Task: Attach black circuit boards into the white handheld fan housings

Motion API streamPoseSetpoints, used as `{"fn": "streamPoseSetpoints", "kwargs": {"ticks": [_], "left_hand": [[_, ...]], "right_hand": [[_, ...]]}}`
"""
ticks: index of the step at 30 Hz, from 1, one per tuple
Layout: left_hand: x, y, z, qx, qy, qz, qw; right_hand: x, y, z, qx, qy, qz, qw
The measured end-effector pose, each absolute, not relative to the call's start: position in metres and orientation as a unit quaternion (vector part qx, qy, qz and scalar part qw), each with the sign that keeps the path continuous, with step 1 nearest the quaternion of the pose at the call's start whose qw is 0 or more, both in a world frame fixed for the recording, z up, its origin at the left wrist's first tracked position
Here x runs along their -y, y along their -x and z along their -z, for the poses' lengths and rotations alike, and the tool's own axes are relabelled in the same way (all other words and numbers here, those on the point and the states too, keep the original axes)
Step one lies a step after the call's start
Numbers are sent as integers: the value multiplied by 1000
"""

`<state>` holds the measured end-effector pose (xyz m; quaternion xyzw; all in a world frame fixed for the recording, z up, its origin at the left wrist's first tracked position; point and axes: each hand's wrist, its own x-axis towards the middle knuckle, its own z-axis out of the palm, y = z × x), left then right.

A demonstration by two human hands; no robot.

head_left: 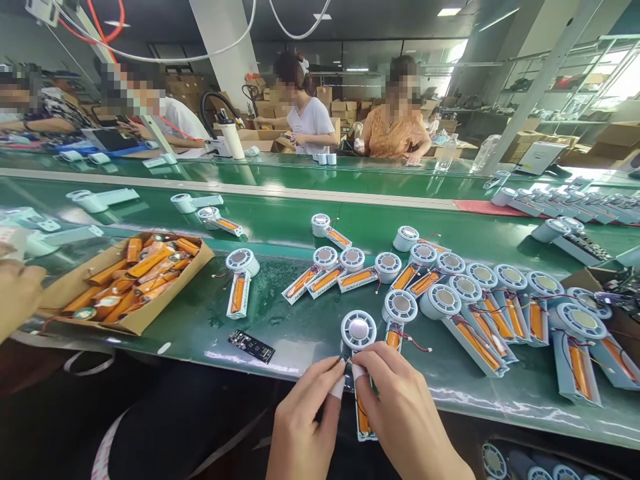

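A light-blue handheld fan (359,330) lies at the front edge of the bench, its open handle with an orange battery (363,417) pointing toward me. Over that handle, the fingertips of my left hand (310,410) and my right hand (397,393) meet in a pinch. Between them is a tiny dark and white piece that looks like a wire connector; fingers cover most of it. White covers wrap a finger on each hand. To the left lies a black circuit board (251,346). Another opened fan (400,307) rests just behind, its red and black wires loose.
Several opened fans (480,277) crowd the right side. At left stands a cardboard box (135,320) of orange batteries, near another person's hand (20,290). More fan bodies lie on the green belt (270,213). Circuit boards (620,300) are piled at far right. People sit across.
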<state>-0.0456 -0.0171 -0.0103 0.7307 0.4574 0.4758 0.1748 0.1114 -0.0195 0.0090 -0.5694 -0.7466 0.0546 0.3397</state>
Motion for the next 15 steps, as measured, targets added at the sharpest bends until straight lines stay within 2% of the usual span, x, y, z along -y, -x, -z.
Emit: {"fn": "streamPoseSetpoints", "kwargs": {"ticks": [5,7,12,15], "left_hand": [[21,46,19,-440,-769,-457,80],[20,47,17,-446,-761,-460,101],[13,52,4,-482,-714,-442,250],[14,52,4,-482,-713,-442,253]], "right_hand": [[20,-105,-8,745,574,-67,333],[18,-105,-7,741,572,-85,341],[12,-111,-5,736,534,-182,374],[11,-112,-3,735,531,-184,378]]}}
